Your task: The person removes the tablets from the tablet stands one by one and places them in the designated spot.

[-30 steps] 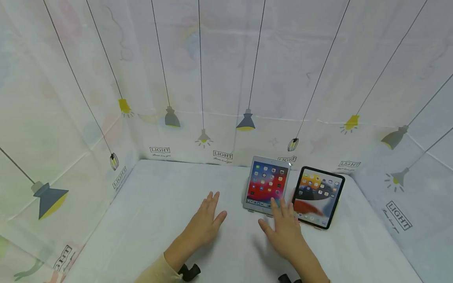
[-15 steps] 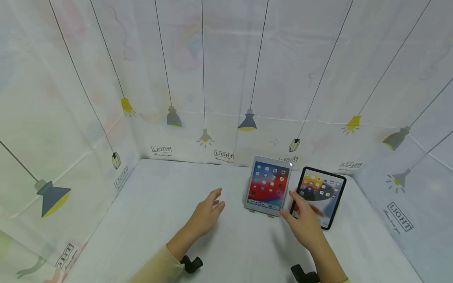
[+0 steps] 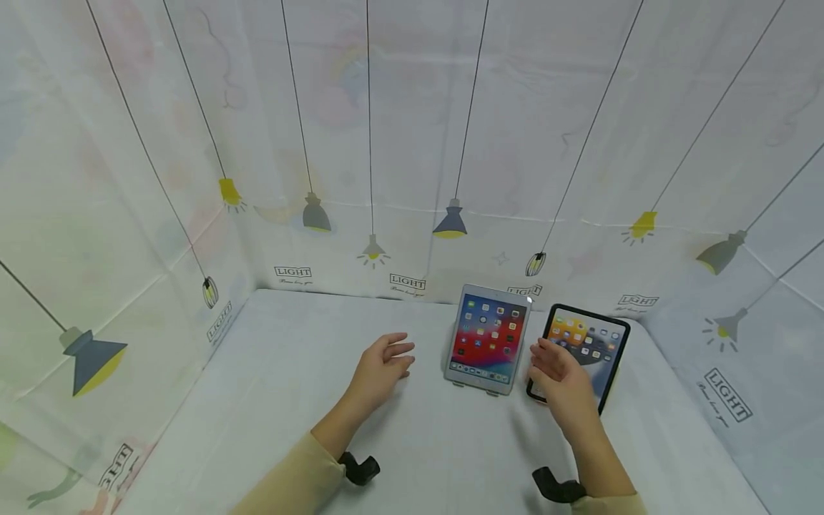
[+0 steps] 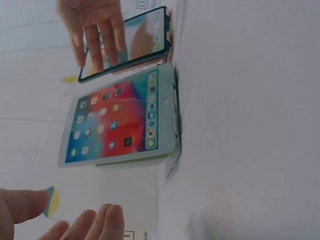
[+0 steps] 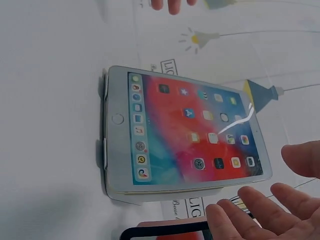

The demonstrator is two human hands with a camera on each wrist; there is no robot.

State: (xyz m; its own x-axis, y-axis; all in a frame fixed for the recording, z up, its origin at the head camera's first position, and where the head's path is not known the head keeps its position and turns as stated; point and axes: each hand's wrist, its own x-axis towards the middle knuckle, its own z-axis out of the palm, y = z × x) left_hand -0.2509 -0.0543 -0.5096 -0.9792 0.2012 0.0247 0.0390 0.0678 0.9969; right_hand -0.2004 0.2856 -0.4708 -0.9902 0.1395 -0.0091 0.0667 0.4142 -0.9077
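A white-framed tablet (image 3: 487,337) with a red and blue home screen leans upright on a low stand on the table. To its right a black-framed tablet (image 3: 601,342) leans back too, its lower part covered by my right hand (image 3: 563,383). That hand hovers with loosely bent fingers and holds nothing. My left hand (image 3: 380,368) is raised to the left of the white tablet, fingers relaxed and pointing right, a gap away from it. In the left wrist view, the right hand (image 4: 100,30) overlaps the black tablet's screen.
White cloth (image 3: 290,365) covers the table, and a light curtain (image 3: 399,143) printed with hanging lamps rises behind and at both sides. Dark wrist devices (image 3: 360,469) sit at both wrists, below the sleeves' cuffs.
My right hand has moved right, from the white tablet's lower edge to before the black tablet, its fingers drawing in. My left hand has lifted slightly and its fingers now point right.
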